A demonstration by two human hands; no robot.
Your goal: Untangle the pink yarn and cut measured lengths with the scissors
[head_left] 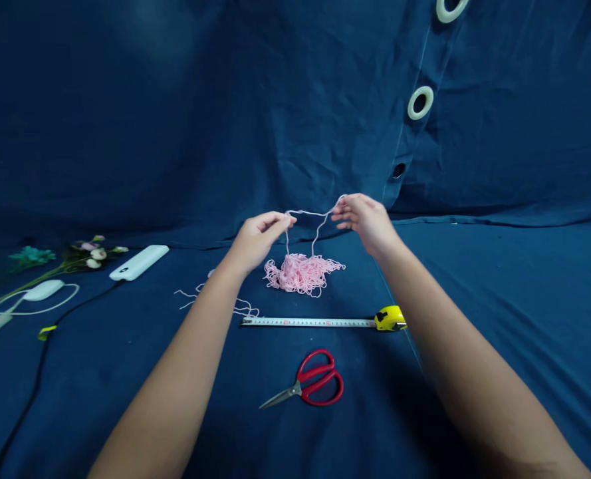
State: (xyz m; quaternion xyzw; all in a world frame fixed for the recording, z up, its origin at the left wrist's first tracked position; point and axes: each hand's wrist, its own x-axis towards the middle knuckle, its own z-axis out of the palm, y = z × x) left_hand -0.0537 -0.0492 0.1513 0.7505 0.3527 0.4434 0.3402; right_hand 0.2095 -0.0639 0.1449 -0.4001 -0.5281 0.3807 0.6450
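Observation:
My left hand (259,236) and my right hand (363,218) are raised above a blue cloth, each pinching one end of a short stretch of pink yarn (307,213). The strand runs level between my fingers, and two lengths hang down from it into a loose tangled pile of pink yarn (301,273) lying on the cloth just beneath. Both hands have fingers closed on the strand.
A yellow tape measure (389,318) lies with its blade pulled out to the left. Red-handled scissors (315,386) rest nearer me. Loose pale yarn pieces (240,307) lie left of the pile. A white power bank (138,262), cables and artificial flowers (92,252) sit far left.

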